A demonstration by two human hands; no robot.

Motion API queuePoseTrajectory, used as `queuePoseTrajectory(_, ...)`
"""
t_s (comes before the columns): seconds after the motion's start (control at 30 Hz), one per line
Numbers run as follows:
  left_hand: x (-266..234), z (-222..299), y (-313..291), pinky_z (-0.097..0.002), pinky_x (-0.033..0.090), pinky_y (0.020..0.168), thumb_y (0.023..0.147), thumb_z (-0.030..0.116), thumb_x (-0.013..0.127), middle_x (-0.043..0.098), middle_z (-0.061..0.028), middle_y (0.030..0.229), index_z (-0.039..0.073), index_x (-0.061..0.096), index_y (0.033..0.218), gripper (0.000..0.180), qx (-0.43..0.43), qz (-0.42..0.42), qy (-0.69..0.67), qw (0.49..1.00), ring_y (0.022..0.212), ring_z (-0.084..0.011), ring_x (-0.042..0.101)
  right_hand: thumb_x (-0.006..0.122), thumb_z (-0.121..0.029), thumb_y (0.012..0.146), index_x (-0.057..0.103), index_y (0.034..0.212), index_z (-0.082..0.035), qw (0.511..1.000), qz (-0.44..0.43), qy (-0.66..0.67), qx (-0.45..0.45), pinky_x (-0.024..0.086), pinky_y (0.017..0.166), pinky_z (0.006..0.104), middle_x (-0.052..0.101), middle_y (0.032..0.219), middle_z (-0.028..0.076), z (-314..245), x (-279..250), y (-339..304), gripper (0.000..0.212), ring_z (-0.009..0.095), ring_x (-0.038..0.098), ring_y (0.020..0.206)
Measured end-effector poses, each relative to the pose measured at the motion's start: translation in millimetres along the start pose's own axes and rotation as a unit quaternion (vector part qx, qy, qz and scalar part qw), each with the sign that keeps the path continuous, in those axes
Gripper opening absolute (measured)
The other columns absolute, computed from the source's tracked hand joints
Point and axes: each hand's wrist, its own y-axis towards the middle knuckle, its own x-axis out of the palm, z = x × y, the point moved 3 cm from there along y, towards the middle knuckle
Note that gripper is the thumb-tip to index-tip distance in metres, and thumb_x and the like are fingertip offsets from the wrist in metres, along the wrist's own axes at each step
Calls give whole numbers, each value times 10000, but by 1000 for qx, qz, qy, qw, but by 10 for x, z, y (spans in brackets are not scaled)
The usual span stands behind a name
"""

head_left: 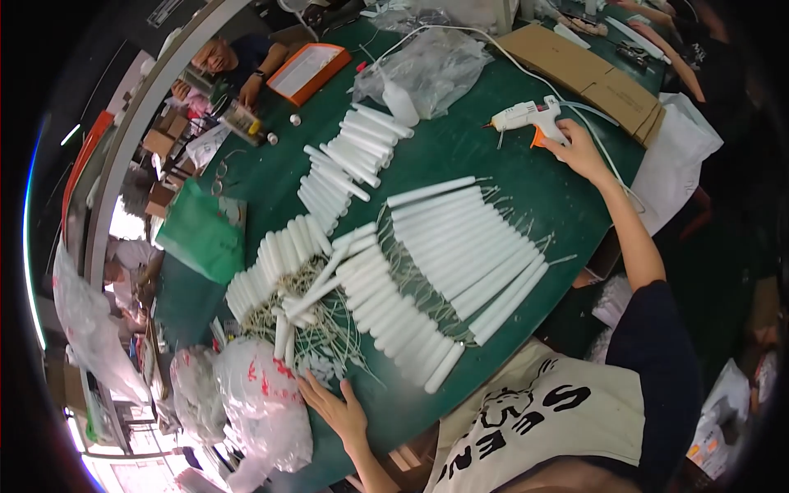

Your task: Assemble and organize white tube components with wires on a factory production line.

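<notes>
My right hand (582, 153) is wrapped round the grip of a white hot glue gun (519, 117) with an orange trigger, its nozzle pointing left above the green table. My left hand (335, 411) rests low with its fingers spread, beside a small heap of pale pieces (325, 368) and a bulging clear plastic bag (265, 403). Between my hands lie rows of white candle-like sticks: a fanned row (464, 242) with thin strands at the ends and a nearer row (394, 312). Tangled pale strands (329, 329) spread from another bunch on the left.
More white sticks (353, 152) lie farther back, near a white squeeze bottle (400, 103) and crumpled clear plastic (444, 70). Flat cardboard (583, 78) lies far right. A green bag (204, 230) and an orange-edged box (309, 74) are left. A person (238, 66) sits across the table.
</notes>
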Motion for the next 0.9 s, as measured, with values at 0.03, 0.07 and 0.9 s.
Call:
queuePoseTrajectory(0.03, 3, 3, 21, -476, 129, 1121, 917, 228, 510, 190, -251, 1481, 19, 241, 1436, 620, -6, -5, 15, 1000, 1369, -395, 181, 726, -206, 804, 489, 1137, 69, 1000, 7, -5, 5, 475, 779, 289, 606, 1027, 145, 78, -2, 34, 493, 166, 594, 913)
queuePoseTrajectory(0.07, -2, 21, 31, -489, 126, 1118, 915, 219, 510, 207, -249, 1475, 11, 253, 1428, 610, -8, 0, 17, 1000, 1363, -390, 193, 728, -207, 795, 510, 1113, 63, 997, 47, 12, -57, 474, 791, 310, 615, 1013, 167, 141, 20, 74, 471, 204, 605, 915)
queuePoseTrajectory(0.9, -394, 1303, 609, -468, 348, 938, 784, 10, 570, 556, -149, 1135, 29, 523, 1085, 305, 253, 143, -27, 957, 1073, -341, 491, 717, -212, 805, 591, 1031, 29, 996, -25, -60, -59, 476, 729, 313, 647, 895, 141, 45, -119, 221, 354, 207, 608, 790)
